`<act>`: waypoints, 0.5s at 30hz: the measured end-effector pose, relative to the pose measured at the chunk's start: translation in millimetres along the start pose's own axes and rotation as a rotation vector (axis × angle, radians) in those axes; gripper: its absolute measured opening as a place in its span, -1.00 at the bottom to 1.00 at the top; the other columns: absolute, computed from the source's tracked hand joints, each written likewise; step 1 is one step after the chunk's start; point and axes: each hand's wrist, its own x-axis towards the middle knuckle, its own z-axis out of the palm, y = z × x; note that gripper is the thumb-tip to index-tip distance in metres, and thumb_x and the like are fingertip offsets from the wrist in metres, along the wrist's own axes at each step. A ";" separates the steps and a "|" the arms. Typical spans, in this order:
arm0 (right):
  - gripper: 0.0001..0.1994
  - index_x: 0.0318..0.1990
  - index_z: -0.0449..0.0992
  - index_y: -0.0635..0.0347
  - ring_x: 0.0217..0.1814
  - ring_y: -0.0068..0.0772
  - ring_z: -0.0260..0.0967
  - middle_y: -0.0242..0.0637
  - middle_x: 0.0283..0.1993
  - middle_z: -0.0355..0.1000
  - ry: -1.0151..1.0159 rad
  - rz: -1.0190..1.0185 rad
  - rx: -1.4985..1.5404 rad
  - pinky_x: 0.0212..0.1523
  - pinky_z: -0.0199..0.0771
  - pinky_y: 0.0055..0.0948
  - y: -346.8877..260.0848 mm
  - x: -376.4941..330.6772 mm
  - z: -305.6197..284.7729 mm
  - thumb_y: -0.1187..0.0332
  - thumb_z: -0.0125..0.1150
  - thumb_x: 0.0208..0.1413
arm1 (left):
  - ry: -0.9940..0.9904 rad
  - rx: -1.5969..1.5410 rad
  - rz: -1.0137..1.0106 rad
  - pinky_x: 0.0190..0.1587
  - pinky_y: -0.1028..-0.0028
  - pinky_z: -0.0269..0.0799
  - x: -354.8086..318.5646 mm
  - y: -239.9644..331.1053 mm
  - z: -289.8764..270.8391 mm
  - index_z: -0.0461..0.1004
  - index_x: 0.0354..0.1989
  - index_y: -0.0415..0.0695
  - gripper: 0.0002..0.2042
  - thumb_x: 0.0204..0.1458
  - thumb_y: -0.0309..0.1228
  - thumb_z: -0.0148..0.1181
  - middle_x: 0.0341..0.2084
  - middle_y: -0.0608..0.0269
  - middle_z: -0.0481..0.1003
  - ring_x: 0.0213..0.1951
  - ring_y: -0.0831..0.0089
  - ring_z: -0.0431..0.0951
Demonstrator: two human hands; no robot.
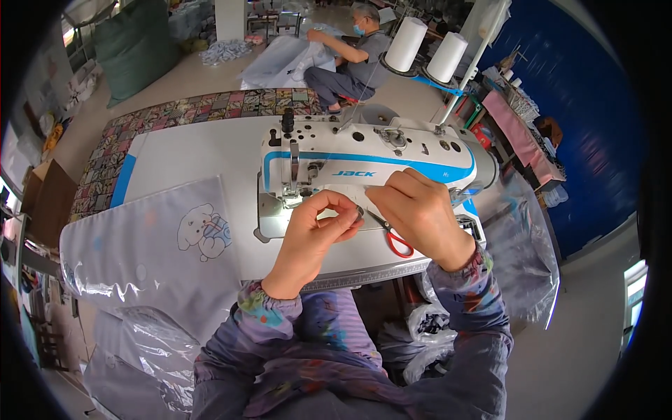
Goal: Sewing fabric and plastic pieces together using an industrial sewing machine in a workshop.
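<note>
My left hand [315, 234] is raised in front of the sewing machine [420, 157], its thumb and fingers pinching a small round metal bobbin [360, 213]. Close by on the right, my right hand [418, 210] is closed with its knuckles up. Whatever its fingers may hold is too small or hidden to make out. Scissors [400, 245] with red handles lie on the white table under my right hand. The white and blue machine has its lamp lit over the needle plate, left of my hands.
Clear plastic sheeting with a cartoon dog [205, 232] drapes over the table's left side. White thread cones [406, 45] stand on a rack behind the machine. Beyond it a person [353, 59] squats handling white material. More plastic sheeting [521, 245] hangs at the right.
</note>
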 end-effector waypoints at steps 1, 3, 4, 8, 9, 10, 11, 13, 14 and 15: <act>-0.75 -0.29 0.57 0.22 -0.43 -0.30 0.37 -0.31 -0.43 0.36 -0.037 0.043 0.016 -0.47 0.39 -0.40 -0.3 -2.1 -1.5 0.58 0.34 -0.22 | 0.004 -0.010 -0.013 -0.06 0.47 0.51 -0.4 -1.3 -1.3 0.44 -0.18 -0.21 -0.89 0.20 -0.46 0.17 -0.23 0.35 0.47 -0.18 0.46 0.58; -0.77 -0.29 0.57 0.23 -0.43 -0.28 0.36 -0.28 -0.43 0.37 0.016 0.111 0.185 -0.47 0.38 -0.40 -2.5 -4.9 -2.5 0.60 0.34 -0.18 | -0.025 0.014 0.011 -0.06 0.49 0.47 -1.4 -4.3 -4.2 0.45 -0.19 -0.20 -0.90 0.19 -0.47 0.18 -0.25 0.36 0.48 -0.18 0.50 0.55; -0.80 -0.29 0.57 0.24 -0.44 -0.26 0.35 -0.25 -0.42 0.37 0.041 0.215 0.349 -0.48 0.36 -0.40 -4.7 -5.9 -2.3 0.61 0.34 -0.15 | -0.029 0.043 0.032 -0.06 0.50 0.43 -1.9 -5.9 -5.3 0.47 -0.20 -0.19 -0.91 0.19 -0.47 0.18 -0.27 0.37 0.48 -0.19 0.54 0.51; -0.84 -0.31 0.58 0.25 -0.45 -0.25 0.36 -0.22 -0.39 0.39 0.015 0.483 0.572 -0.47 0.35 -0.41 -17.8 -7.4 3.1 0.62 0.32 -0.09 | -0.058 -0.067 0.045 -0.04 0.51 0.34 -1.5 -13.7 -6.1 0.50 -0.18 -0.14 -0.90 0.18 -0.44 0.21 -0.26 0.40 0.48 -0.19 0.59 0.45; -0.86 -0.31 0.59 0.25 -0.45 -0.29 0.37 -0.23 -0.36 0.41 0.057 0.362 0.473 -0.46 0.36 -0.42 -22.7 -8.0 5.4 0.61 0.32 -0.07 | -0.097 -0.202 -0.004 -0.02 0.50 0.31 0.3 -15.0 -6.5 0.51 -0.16 -0.12 -0.89 0.18 -0.43 0.22 -0.25 0.41 0.48 -0.18 0.59 0.44; -0.88 -0.32 0.59 0.25 -0.44 -0.34 0.38 -0.25 -0.32 0.42 0.067 0.259 0.353 -0.45 0.38 -0.43 -26.0 -8.6 7.0 0.61 0.32 -0.05 | -0.155 -0.332 -0.066 0.00 0.50 0.28 2.5 -16.3 -6.5 0.52 -0.15 -0.10 -0.88 0.17 -0.42 0.22 -0.25 0.41 0.48 -0.17 0.59 0.44; -0.87 -0.33 0.58 0.27 -0.39 -0.35 0.42 -0.26 -0.27 0.43 -0.017 0.169 0.308 -0.41 0.41 -0.46 -31.5 -12.1 6.2 0.61 0.32 -0.08 | -0.141 -0.338 -0.053 0.00 0.50 0.28 5.5 -16.9 -7.2 0.52 -0.15 -0.10 -0.88 0.17 -0.42 0.22 -0.25 0.41 0.48 -0.17 0.59 0.44; -0.88 -0.34 0.57 0.27 -0.37 -0.31 0.44 -0.25 -0.26 0.43 0.094 0.308 0.378 -0.39 0.43 -0.45 -31.4 -16.1 2.8 0.60 0.32 -0.08 | -0.127 -0.414 -0.052 0.00 0.49 0.28 10.4 -18.3 -7.4 0.53 -0.12 -0.08 -0.86 0.18 -0.40 0.21 -0.21 0.42 0.50 -0.16 0.57 0.45; -0.88 -0.35 0.56 0.27 -0.34 -0.27 0.45 -0.24 -0.24 0.42 0.217 0.386 0.444 -0.37 0.44 -0.45 -31.3 -18.9 1.0 0.60 0.32 -0.09 | -0.215 -0.430 -0.054 0.00 0.49 0.28 11.3 -19.8 -6.6 0.53 -0.12 -0.08 -0.86 0.18 -0.40 0.21 -0.21 0.42 0.50 -0.16 0.57 0.45; -0.88 -0.35 0.56 0.28 -0.37 -0.24 0.46 -0.21 -0.23 0.43 0.250 0.486 0.372 -0.39 0.45 -0.44 -28.4 -19.0 1.3 0.62 0.30 -0.08 | -0.197 -0.392 -0.105 -0.07 0.55 0.24 12.1 -21.5 -5.0 0.54 -0.17 -0.08 -0.89 0.18 -0.38 0.20 -0.25 0.43 0.50 -0.21 0.61 0.42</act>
